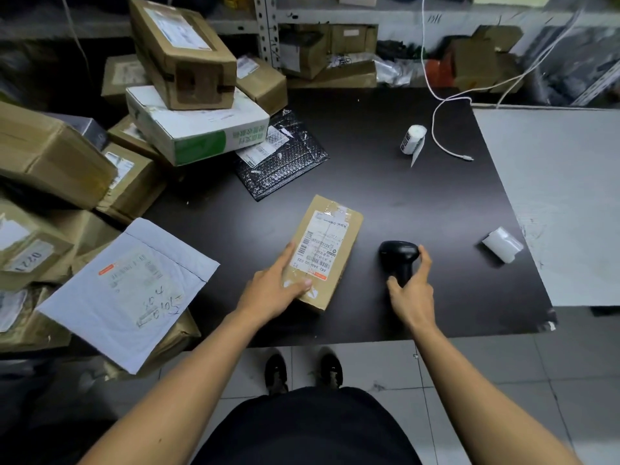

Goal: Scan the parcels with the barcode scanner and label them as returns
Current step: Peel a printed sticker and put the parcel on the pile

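While the dark table [385, 182] carried a heap of stacked parcels [100, 156] from its nine to eleven o'clock side, a small brown parcel [327, 253] lay label-up near the middle of its six o'clock edge. At that parcel's seven o'clock corner the left hand [275, 290] held it, thumb on top and fingers along the side, and at its three o'clock the right hand [411, 290] gripped the handle of the black barcode scanner [399, 258]. A label roll [413, 139] lay well apart at one o'clock.
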`<state>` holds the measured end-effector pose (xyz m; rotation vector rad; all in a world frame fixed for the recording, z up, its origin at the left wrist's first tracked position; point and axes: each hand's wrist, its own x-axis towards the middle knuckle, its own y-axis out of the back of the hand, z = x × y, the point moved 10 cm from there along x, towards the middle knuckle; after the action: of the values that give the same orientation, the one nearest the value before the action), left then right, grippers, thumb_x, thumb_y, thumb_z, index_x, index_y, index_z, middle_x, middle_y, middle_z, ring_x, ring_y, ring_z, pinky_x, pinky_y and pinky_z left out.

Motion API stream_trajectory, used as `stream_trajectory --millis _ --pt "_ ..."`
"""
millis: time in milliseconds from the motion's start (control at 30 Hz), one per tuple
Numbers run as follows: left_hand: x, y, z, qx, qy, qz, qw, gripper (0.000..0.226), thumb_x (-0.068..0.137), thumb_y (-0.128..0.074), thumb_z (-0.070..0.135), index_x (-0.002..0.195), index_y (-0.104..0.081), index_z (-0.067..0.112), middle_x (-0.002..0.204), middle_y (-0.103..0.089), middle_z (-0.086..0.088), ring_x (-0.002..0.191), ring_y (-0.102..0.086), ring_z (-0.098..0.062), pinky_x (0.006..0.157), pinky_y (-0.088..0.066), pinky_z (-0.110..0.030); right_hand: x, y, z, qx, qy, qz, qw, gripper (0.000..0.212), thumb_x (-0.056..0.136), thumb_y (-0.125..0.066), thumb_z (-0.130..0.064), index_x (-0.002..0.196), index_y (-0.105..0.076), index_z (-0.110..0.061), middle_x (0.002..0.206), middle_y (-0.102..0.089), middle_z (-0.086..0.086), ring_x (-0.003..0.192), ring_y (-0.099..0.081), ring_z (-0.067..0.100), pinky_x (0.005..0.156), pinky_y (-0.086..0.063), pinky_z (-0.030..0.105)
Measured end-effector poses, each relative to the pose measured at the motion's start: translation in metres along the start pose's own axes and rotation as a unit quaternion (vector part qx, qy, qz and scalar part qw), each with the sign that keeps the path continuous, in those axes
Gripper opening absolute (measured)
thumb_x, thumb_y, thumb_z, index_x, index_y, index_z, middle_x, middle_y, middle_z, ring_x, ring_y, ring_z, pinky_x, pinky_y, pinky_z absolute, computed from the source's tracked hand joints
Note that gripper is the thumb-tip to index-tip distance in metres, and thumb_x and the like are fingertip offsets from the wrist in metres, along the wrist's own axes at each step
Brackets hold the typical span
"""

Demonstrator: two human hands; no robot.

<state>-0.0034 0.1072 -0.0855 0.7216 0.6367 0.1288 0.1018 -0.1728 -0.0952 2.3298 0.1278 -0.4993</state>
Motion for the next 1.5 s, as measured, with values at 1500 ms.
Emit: stream_trajectory --millis 1500 --pt "0.107 -0.247 0.33 -0.118 -0.059 -0.088 0.987 0.062 0.09 -0.069 0.02 0.145 -0.04 0.02 0.119 -0.059 -0.007 0.107 -0.059 -0.019 0.088 -0.043 -0.022 0.14 0.174 0.104 0.003 0.195 0.029 0.98 0.04 0.091 -0.062 -0.01 0.13 -0.053 -0.01 0.13 -0.054 0.003 0.121 -0.044 0.017 0.096 -0.024 0.007"
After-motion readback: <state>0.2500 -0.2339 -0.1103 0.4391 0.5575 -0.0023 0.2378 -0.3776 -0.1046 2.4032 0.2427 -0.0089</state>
